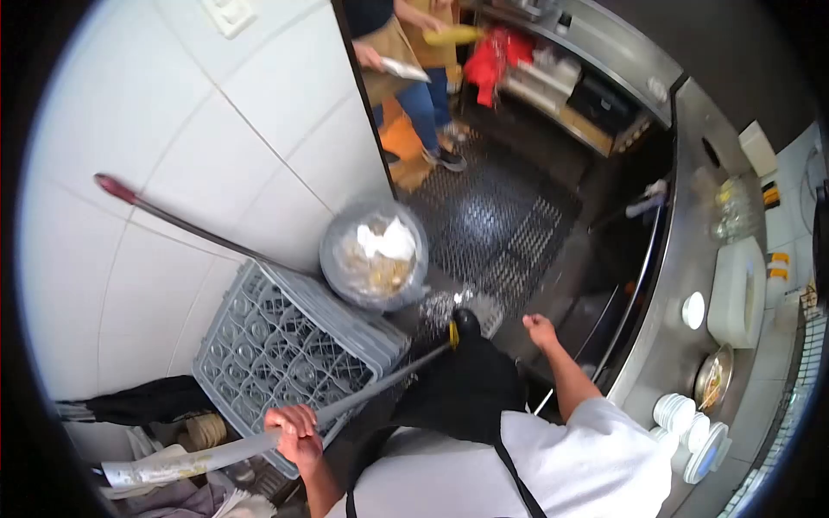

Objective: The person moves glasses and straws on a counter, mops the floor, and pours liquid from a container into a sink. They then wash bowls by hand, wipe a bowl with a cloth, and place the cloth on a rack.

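Note:
My left hand (295,434) is wrapped round a long grey pole (367,390), whose near end is worn and whitish. The pole slants away toward my dark shoe (467,323), where a yellow piece (453,335) shows at its far end. Held out over the floor, my right hand (540,331) is closed, with nothing visible in it. Beside the pole stands a tilted grey glass rack (285,354) with several glasses in its compartments. Just beyond the rack is a lined bin (373,255) holding food waste and white paper.
A red-tipped handle (186,223) leans along the tiled wall. On the right runs a steel counter (652,345) with stacked white dishes (673,413), a bowl (692,310) and a metal pan (714,378). Two people in aprons (406,52) stand beyond the black floor mat (492,216).

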A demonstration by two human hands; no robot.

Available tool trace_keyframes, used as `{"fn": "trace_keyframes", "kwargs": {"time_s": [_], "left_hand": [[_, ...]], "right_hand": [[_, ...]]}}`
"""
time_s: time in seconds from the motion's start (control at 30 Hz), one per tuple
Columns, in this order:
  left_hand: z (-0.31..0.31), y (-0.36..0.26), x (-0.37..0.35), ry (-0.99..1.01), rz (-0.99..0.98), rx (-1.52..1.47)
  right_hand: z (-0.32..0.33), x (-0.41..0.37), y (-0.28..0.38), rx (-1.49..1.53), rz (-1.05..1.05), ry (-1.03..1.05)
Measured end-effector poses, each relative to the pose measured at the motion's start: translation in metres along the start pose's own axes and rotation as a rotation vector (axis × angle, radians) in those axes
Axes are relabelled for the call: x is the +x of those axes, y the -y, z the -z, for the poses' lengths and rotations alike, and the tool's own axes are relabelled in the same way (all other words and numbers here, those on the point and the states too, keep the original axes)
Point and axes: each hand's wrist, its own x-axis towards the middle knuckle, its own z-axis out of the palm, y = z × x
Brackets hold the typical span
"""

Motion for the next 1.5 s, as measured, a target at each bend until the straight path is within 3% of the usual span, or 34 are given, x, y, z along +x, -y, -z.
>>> {"fn": "trace_keyframes", "kwargs": {"time_s": [0.03, 0.17, 0.2, 0.53, 0.7, 1.13, 1.23, 1.43, 1.5], "left_hand": [[0.003, -0.003, -0.002, 0.023, -0.018, -0.018], [0.04, -0.005, -0.015, 0.14, 0.019, -0.249], [0.049, -0.003, -0.024, 0.001, 0.044, -0.245], [0.038, -0.03, -0.024, -0.014, 0.084, -0.167], [0.013, -0.011, -0.005, -0.043, 0.083, -0.141], [-0.065, 0.041, 0.087, 0.141, 0.173, -0.126], [-0.066, 0.042, 0.096, 0.194, 0.207, -0.125], [-0.039, 0.042, 0.109, 0.226, 0.227, -0.158], [-0.024, 0.039, 0.108, 0.226, 0.238, -0.156]], "right_hand": [[0.018, -0.026, 0.034, -0.042, -0.002, -0.01], [0.034, -0.059, 0.035, -0.15, -0.009, 0.004], [0.04, -0.072, 0.038, -0.19, -0.021, 0.017], [0.051, -0.099, 0.012, -0.393, -0.017, 0.17], [0.053, -0.073, 0.01, -0.307, -0.025, 0.13], [0.054, 0.003, -0.054, -0.23, -0.169, 0.224], [0.054, 0.014, -0.055, -0.224, -0.132, 0.147], [0.034, -0.033, -0.044, 0.212, -0.169, -0.015], [0.024, -0.063, -0.041, 0.136, -0.177, 0.041]]}}
